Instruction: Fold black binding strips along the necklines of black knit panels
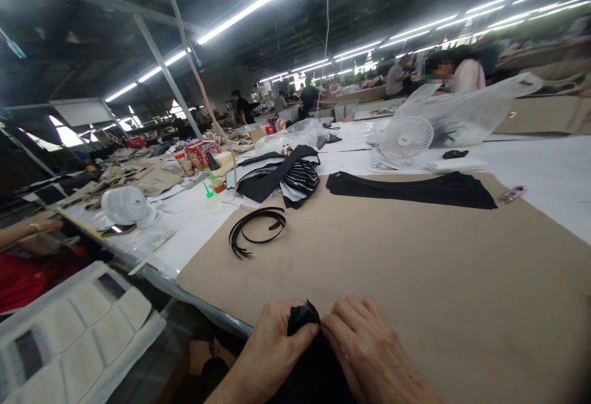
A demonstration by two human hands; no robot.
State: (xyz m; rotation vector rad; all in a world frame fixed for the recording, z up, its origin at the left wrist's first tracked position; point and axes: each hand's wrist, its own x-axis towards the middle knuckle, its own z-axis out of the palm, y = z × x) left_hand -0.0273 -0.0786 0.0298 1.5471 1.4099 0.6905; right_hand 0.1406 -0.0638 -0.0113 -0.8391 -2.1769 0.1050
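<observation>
Low in the head view, a piece of black fabric (308, 367) hangs from both hands at the near edge of the table. My left hand (279, 345) pinches its upper edge, thumb on top, with a folded corner standing up between thumb and fingers. Close beside it, my right hand (362, 342) has its fingers closed on the same edge, fingertips almost touching the left thumb. Beyond the hands, a loose coil of black strips (253, 241) lies on brown paper (392, 256). A stack of curved black pieces (410, 189) rests at the paper's far edge.
A fanned pile of black and white pieces (295, 176) lies past the coil. White fans (406, 139) stand on the table, one at left. A clear plastic bag (471, 108) is at back right. A co-worker's arm (34, 231) and a tray of pale pieces (78, 336) are left.
</observation>
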